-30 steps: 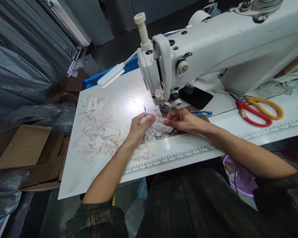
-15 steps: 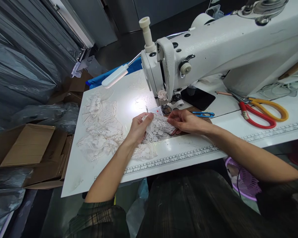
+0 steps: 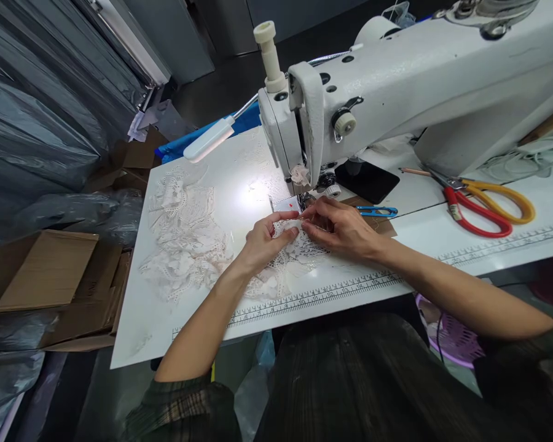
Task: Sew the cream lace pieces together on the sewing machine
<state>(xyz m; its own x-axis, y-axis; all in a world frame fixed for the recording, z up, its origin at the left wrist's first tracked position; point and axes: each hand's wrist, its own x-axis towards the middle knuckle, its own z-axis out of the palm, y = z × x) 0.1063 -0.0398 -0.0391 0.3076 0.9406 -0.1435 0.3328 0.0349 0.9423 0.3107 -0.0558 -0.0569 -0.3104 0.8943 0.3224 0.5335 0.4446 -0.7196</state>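
Reading the printed ruler scale point(image 3: 332, 295) along the near edge of the white bench point(image 3: 133, 337), I make out black numerals including 9, 10, 12, 13, 14, 15 and 16, rising toward the right. Marks on the brown cardboard box point(image 3: 50, 270) at left, and the pale tag on the red-and-yellow-handled scissors point(image 3: 453, 205), are too small for me to read.

The off-white openwork lace fabric point(image 3: 305, 248) is on the bench, directly in front of the metal presser foot point(image 3: 306, 200) of the white sewing machine point(image 3: 415, 80). Its held edge faces the presser foot. The visible long axis slopes from there toward the near edge and leftward; the loose end rests just beside the ruler scale. I cannot tell whether it joins the heap of off-white ruffled lace point(image 3: 188, 233) farther left.

Left hand point(image 3: 261, 244): grip pinching the lace fabric, thumb flat on top, forefinger extended along the far edge.

Right hand point(image 3: 351, 232): grip nearly closed, thumb and forefinger tips pinching the same edge, remaining fingers curled. Both sets of fingertips sit just beside each other. Blue thread snips point(image 3: 373, 213) lie near the right hand.
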